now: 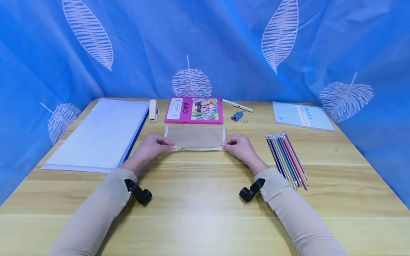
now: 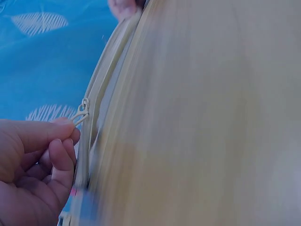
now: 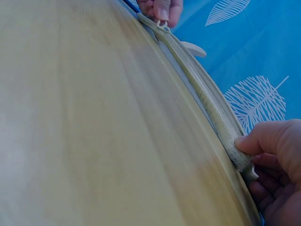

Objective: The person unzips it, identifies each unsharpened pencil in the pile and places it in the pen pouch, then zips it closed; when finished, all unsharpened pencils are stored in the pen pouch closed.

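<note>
A flat zip pouch [image 1: 195,136], beige with pale side edges, lies on the table with its zipper edge toward me. My left hand [image 1: 153,145] pinches the cream zipper pull [image 2: 81,115] between thumb and forefinger, near the zipper's left end. At the opposite end, my right hand [image 1: 240,147] grips the corner of the pouch, thumb on top of the zipper band [image 3: 202,89]. The band runs stretched between both hands. In the right wrist view the fingers under the corner are partly hidden.
Behind the pouch lie a pink book [image 1: 193,110], a pen [image 1: 237,105] and a blue binder clip [image 1: 237,116]. A stapler [image 1: 153,111] and white folder [image 1: 99,135] are left. Several pencils [image 1: 286,160] and a notebook [image 1: 302,116] lie right. A blue curtain [image 1: 224,46] hangs behind.
</note>
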A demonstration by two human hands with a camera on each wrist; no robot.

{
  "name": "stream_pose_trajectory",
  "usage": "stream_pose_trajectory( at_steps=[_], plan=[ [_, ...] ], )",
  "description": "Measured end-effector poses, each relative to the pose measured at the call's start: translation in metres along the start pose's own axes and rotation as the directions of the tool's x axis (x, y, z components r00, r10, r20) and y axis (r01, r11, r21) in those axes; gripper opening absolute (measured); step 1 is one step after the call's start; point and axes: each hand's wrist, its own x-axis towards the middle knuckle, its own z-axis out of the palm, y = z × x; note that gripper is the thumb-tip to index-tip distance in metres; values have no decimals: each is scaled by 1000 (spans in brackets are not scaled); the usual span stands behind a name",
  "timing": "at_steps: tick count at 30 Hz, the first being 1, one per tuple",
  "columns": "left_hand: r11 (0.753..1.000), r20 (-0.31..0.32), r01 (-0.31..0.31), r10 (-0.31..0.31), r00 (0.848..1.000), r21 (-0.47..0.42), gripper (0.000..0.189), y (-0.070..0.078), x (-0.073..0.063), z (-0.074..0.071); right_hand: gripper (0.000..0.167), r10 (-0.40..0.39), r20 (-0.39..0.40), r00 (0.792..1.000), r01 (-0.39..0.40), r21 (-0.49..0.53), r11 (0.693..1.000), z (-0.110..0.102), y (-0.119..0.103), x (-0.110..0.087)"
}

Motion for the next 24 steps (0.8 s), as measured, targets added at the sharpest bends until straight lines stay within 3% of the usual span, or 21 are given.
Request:
stream_pose_trajectory(
  at_steps=[4, 7, 11, 15, 18, 21, 24],
  plan=[
    [998, -59, -63, 64, 996, 15, 24, -15, -9, -20, 17, 7, 0, 1000, -7, 0, 1000, 1, 2, 2],
    [997, -111, -71, 70, 991, -1, 24, -25, -16, -33, 17, 8, 1, 1000, -8, -2, 1000, 1, 3, 4],
    [998, -121, -57, 55, 991, -14, 26, -33, -23, -43, 17, 5, 9, 1000, -5, -11, 1000, 1, 3, 3],
    [998, -83, -67, 67, 994, -2, 24, -32, -28, -42, 17, 0, 41, 999, 0, -21, 1000, -3, 3, 2],
    [990, -31, -111, 114, 993, 88, 18, -26, -32, -40, 16, 12, 75, 997, -10, -24, 1000, -7, 3, 3],
    [952, 26, -203, 203, 979, 227, 16, -13, -34, -38, 15, 18, 96, 995, -17, -12, 1000, -11, 2, 7],
    [915, 73, -295, 286, 955, 277, 25, 2, -31, -35, 14, -1, 111, 994, 0, 11, 1000, -14, 2, 12]
  ],
)
